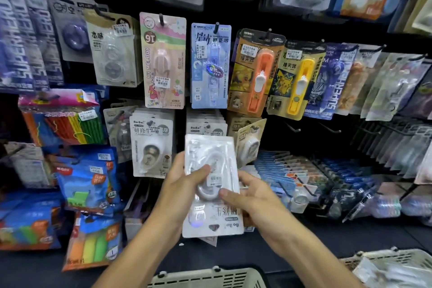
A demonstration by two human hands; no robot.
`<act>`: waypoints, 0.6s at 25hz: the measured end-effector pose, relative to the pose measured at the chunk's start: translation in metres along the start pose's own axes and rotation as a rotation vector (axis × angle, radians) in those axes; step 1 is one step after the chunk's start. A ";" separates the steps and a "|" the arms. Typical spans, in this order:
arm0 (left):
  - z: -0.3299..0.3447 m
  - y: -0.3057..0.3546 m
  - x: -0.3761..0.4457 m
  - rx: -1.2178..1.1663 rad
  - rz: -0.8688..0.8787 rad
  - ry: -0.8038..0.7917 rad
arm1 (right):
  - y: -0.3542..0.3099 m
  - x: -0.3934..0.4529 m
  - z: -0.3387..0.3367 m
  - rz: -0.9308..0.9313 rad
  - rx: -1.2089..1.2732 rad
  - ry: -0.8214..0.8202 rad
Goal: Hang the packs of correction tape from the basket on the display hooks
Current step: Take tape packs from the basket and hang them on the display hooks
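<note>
The display wall (233, 124) already carries matching packs on its lower hooks, the basket (205, 277) sits below, and the left hand (184, 180) and right hand (252, 196) both grip an upside-down correction tape pack (211, 184), unhung

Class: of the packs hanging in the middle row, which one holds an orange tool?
The orange-tool pack, fourth from the clear one; its neighbour holds a yellow tool.

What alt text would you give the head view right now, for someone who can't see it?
Both hands, left hand and right hand, hold a white correction tape pack upside down before a display wall of hanging stationery packs. A cream basket sits below, a second basket at lower right.
</note>
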State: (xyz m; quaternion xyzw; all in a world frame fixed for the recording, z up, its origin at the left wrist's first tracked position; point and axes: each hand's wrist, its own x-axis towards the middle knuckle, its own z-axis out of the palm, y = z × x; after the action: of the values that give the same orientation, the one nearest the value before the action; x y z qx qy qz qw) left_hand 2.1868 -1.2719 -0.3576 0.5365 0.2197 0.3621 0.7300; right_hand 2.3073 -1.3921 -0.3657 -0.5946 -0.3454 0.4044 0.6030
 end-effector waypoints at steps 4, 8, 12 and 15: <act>-0.003 0.004 0.018 0.230 0.046 -0.074 | -0.010 0.009 -0.014 -0.118 0.099 0.243; -0.009 0.003 0.024 0.255 -0.087 -0.278 | -0.009 0.009 -0.024 -0.118 0.060 0.221; -0.016 0.009 0.031 0.254 0.038 -0.045 | -0.023 0.008 -0.044 -0.239 0.122 0.351; -0.018 0.018 0.032 0.203 0.192 -0.036 | -0.029 0.001 -0.053 -0.304 -0.033 0.249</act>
State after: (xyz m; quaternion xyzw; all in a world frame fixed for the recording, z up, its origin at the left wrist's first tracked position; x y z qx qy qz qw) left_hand 2.1890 -1.2328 -0.3443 0.6327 0.1897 0.3962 0.6377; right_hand 2.3576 -1.4132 -0.3401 -0.5908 -0.3607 0.2262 0.6854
